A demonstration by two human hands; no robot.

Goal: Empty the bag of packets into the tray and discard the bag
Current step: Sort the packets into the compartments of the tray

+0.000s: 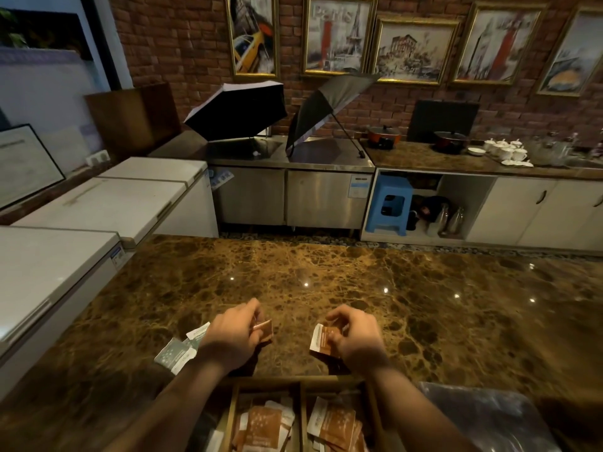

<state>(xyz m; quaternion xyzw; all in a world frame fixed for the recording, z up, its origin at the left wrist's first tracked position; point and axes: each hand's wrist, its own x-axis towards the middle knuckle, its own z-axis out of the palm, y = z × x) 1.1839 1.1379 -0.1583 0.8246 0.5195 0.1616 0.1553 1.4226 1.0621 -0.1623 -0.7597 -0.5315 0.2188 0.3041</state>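
My left hand (pixel 233 334) pinches a small brown packet (pixel 265 329) just above the marble counter. My right hand (pixel 357 337) grips another brown-and-white packet (pixel 321 340) a little to the right. A wooden tray (pixel 301 415) with dividers sits at the near edge below my forearms, and both visible compartments hold several brown packets (pixel 336 425). Grey-green packets (pixel 177 350) lie loose on the counter left of my left wrist. A crumpled clear plastic bag (pixel 483 415) lies on the counter at the lower right, apart from both hands.
The brown marble counter (pixel 326 278) stretches ahead. White chest freezers (pixel 98 203) stand to the left. Across the aisle, two open dark umbrellas (pixel 238 109) rest on a steel unit, with pots and white cups (pixel 502 150) on the back counter.
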